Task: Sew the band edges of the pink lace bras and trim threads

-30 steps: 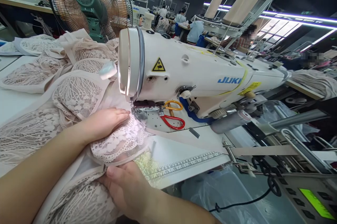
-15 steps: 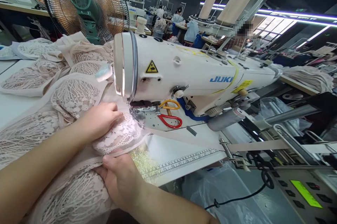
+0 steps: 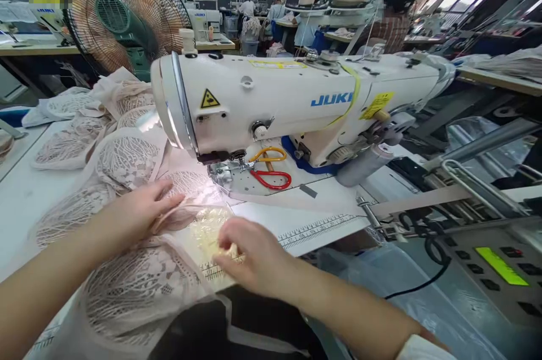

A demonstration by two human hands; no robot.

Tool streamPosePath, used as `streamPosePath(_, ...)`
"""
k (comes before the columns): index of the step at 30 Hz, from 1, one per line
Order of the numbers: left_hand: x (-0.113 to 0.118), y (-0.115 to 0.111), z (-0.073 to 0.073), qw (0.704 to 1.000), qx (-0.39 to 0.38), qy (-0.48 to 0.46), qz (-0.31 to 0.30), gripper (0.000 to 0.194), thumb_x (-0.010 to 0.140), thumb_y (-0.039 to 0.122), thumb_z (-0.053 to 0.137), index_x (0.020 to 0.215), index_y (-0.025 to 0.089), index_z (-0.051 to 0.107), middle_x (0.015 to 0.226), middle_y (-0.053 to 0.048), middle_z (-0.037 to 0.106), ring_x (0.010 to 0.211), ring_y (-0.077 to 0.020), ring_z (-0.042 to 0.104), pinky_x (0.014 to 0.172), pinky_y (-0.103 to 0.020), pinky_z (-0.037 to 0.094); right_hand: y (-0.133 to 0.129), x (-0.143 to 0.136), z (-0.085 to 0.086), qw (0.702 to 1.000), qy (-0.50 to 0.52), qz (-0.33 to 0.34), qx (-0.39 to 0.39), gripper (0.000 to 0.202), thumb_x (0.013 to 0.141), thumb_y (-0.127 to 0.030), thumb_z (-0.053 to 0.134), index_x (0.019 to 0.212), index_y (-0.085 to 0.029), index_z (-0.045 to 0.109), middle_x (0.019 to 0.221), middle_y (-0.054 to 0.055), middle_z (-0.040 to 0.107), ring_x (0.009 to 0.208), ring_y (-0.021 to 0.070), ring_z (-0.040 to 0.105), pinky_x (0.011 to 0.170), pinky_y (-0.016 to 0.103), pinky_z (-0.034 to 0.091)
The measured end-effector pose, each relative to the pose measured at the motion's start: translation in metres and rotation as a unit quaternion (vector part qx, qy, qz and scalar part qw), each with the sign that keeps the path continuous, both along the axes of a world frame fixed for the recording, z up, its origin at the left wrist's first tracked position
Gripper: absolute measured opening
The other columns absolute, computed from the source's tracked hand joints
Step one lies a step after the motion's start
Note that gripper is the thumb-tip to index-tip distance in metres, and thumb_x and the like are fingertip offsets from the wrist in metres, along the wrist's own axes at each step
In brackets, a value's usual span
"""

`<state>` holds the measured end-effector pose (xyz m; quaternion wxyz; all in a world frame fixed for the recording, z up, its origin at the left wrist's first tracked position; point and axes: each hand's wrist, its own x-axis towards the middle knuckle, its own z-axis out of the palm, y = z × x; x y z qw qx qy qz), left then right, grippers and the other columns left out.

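Observation:
Pale pink lace bra pieces (image 3: 127, 292) spread across the table and run up to the needle area of a white JUKI sewing machine (image 3: 279, 89). My left hand (image 3: 141, 210) lies on the lace just left of the needle area, its fingers stretched out. Right of the fabric, my right hand (image 3: 254, 255) hovers over the table's front edge. Its fingers are curved, with a gap to the thumb and nothing visible between them. Under the machine arm lie scissors with one orange and one red handle loop (image 3: 273, 179).
A ruler strip (image 3: 315, 230) runs along the table's front edge, beside a yellowish taped patch (image 3: 209, 224). A beige band (image 3: 419, 202) passes through a metal guide on the right. Behind the fabric stands a large fan (image 3: 127, 16). Other people sit at machines farther back.
My right hand has let go of the fabric edge and moved right, away from it. My left hand's fingers have straightened on the lace. The camera view has shifted.

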<state>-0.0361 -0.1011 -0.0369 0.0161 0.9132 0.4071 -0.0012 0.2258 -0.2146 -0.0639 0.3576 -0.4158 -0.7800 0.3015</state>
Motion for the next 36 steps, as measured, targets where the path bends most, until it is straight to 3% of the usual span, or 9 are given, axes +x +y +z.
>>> streamPosePath(2, 0.017, -0.012, 0.012, 0.999, 0.036, 0.028, -0.018, 0.044, 0.084, 0.016, 0.041, 0.124, 0.02, 0.059, 0.144, -0.012, 0.046, 0.124, -0.0334, 0.048, 0.098, -0.047, 0.043, 0.014, 0.015, -0.002, 0.983, -0.133, -0.09, 0.088, 0.023, 0.077, -0.017, 0.065, 0.099, -0.013, 0.058, 0.097, 0.012, 0.062, 0.089, 0.0231, 0.057, 0.076, 0.036, 0.05)
streamPosePath(5, 0.053, -0.035, 0.025, 0.994, 0.09, 0.034, -0.05, 0.042, 0.08, 0.009, 0.04, 0.114, 0.01, 0.064, 0.126, -0.016, 0.06, 0.116, -0.0308, 0.055, 0.098, -0.046, 0.045, 0.036, 0.021, -0.002, 0.946, -0.271, -0.128, 0.123, 0.042, 0.079, -0.018, 0.066, 0.119, -0.009, 0.053, 0.107, 0.017, 0.06, 0.095, 0.0264, 0.055, 0.076, 0.037, 0.048)
streamPosePath(7, 0.075, -0.046, 0.023, 0.988, 0.133, 0.009, -0.078, 0.038, 0.086, 0.013, 0.038, 0.113, 0.005, 0.064, 0.119, -0.019, 0.064, 0.108, -0.0296, 0.06, 0.092, -0.043, 0.049, 0.047, 0.019, 0.001, 0.928, -0.334, -0.115, 0.12, 0.032, 0.085, -0.018, 0.059, 0.116, -0.012, 0.056, 0.104, 0.014, 0.061, 0.09, 0.024, 0.055, 0.07, 0.033, 0.045)
streamPosePath(10, 0.091, -0.052, 0.005, 0.975, 0.187, -0.011, -0.116, 0.04, 0.09, 0.026, 0.044, 0.118, 0.002, 0.06, 0.121, -0.021, 0.063, 0.095, -0.0297, 0.063, 0.076, -0.042, 0.053, 0.058, 0.017, 0.006, 0.904, -0.397, -0.081, 0.136, 0.016, 0.089, -0.012, 0.049, 0.095, -0.016, 0.063, 0.094, 0.008, 0.062, 0.083, 0.0196, 0.053, 0.062, 0.028, 0.037)
streamPosePath(13, 0.085, -0.046, -0.015, 0.969, 0.194, -0.016, -0.15, 0.034, 0.093, 0.025, 0.045, 0.117, 0.008, 0.061, 0.119, -0.015, 0.066, 0.082, -0.0243, 0.062, 0.065, -0.037, 0.051, 0.063, 0.021, 0.005, 0.892, -0.413, -0.043, 0.18, 0.019, 0.089, -0.01, 0.047, 0.083, -0.017, 0.064, 0.086, 0.005, 0.062, 0.079, 0.0175, 0.051, 0.059, 0.027, 0.03)
streamPosePath(16, 0.072, -0.037, -0.023, 0.962, 0.193, -0.035, -0.188, 0.029, 0.097, 0.02, 0.04, 0.112, 0.014, 0.064, 0.118, -0.009, 0.067, 0.079, -0.0201, 0.059, 0.064, -0.034, 0.048, 0.063, 0.026, 0.0, 0.886, -0.412, -0.016, 0.212, 0.019, 0.088, -0.013, 0.05, 0.077, -0.018, 0.064, 0.081, 0.003, 0.062, 0.076, 0.0167, 0.049, 0.059, 0.028, 0.028)
streamPosePath(21, 0.065, -0.028, -0.019, 0.949, 0.171, -0.073, -0.255, 0.029, 0.097, 0.017, 0.041, 0.114, 0.018, 0.063, 0.118, -0.005, 0.068, 0.086, -0.02, 0.058, 0.068, -0.034, 0.048, 0.058, 0.028, -0.008, 0.885, -0.394, 0.01, 0.249, 0.025, 0.09, -0.016, 0.049, 0.069, -0.018, 0.062, 0.071, 0.003, 0.058, 0.07, 0.0163, 0.045, 0.058, 0.028, 0.027)
streamPosePath(27, 0.068, -0.019, -0.018, 0.93, 0.149, -0.136, -0.306, 0.028, 0.099, 0.018, 0.039, 0.11, 0.016, 0.064, 0.113, -0.004, 0.07, 0.105, -0.0205, 0.058, 0.087, -0.035, 0.051, 0.058, 0.026, -0.009, 0.884, -0.402, 0.021, 0.237, 0.025, 0.088, -0.012, 0.046, 0.068, -0.017, 0.061, 0.069, 0.004, 0.056, 0.069, 0.0163, 0.044, 0.058, 0.028, 0.026)
streamPosePath(36, 0.069, 0.0, -0.023, 0.925, 0.168, -0.148, -0.307, 0.03, 0.099, 0.021, 0.037, 0.095, 0.017, 0.067, 0.1, -0.007, 0.07, 0.087, -0.0189, 0.062, 0.072, -0.033, 0.052, 0.068, 0.017, -0.008, 0.879, -0.43, -0.008, 0.206, 0.024, 0.09, -0.015, 0.048, 0.071, -0.016, 0.062, 0.071, 0.003, 0.057, 0.069, 0.0162, 0.045, 0.058, 0.028, 0.025)
